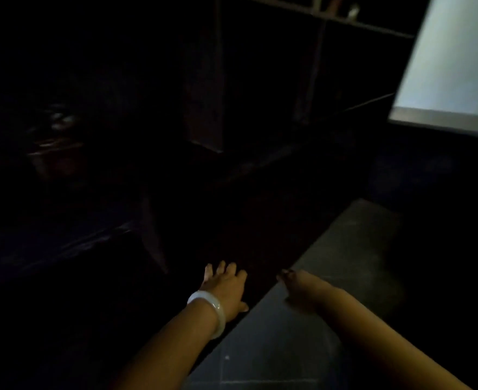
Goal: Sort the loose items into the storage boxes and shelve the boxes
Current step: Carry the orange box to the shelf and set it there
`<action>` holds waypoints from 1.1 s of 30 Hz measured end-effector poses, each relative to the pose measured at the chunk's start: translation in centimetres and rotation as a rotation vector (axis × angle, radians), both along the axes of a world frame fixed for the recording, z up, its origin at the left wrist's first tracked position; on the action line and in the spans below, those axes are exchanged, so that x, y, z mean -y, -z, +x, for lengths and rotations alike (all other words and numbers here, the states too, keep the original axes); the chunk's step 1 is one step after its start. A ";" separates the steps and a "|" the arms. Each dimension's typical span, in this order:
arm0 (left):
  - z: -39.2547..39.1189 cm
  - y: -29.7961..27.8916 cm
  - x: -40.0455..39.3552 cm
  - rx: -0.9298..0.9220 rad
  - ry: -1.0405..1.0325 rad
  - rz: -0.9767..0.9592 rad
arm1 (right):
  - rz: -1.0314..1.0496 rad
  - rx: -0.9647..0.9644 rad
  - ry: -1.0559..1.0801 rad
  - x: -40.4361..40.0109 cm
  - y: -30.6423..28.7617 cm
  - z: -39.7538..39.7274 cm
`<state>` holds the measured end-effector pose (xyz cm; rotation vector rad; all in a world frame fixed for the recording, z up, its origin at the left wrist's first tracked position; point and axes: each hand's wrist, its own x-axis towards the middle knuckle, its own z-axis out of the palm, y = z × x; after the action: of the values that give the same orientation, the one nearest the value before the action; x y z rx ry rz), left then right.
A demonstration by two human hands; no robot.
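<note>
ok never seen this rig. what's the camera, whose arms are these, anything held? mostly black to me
One camera, worn on a person's head, looking forward and down; there is no robot. The two bare arms are the wearer's. The left hand, with a white bangle on its wrist, reaches forward with fingers spread, holding nothing visible. The right hand reaches beside it; its fingers are too dark and blurred to read. Beneath them is a grey tiled floor. Dim shelving stands behind, and a bright pale panel at top right. No boxes can be made out.
</note>
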<state>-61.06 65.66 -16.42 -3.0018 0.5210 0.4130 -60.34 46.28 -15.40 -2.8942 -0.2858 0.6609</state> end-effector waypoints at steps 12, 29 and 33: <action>20.9 -3.0 30.8 0.114 0.487 0.068 | -0.188 0.108 0.441 30.0 -1.6 10.1; 48.1 -6.6 72.6 0.149 0.829 0.058 | -0.145 0.111 0.723 66.7 -4.3 31.3; 52.9 -6.7 82.3 0.139 0.873 0.054 | -0.120 0.111 0.754 76.7 -3.7 36.2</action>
<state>-8.13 -16.68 -9.69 -2.3855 1.6316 0.1333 -24.14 -30.42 -11.75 -2.8136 0.8180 0.3823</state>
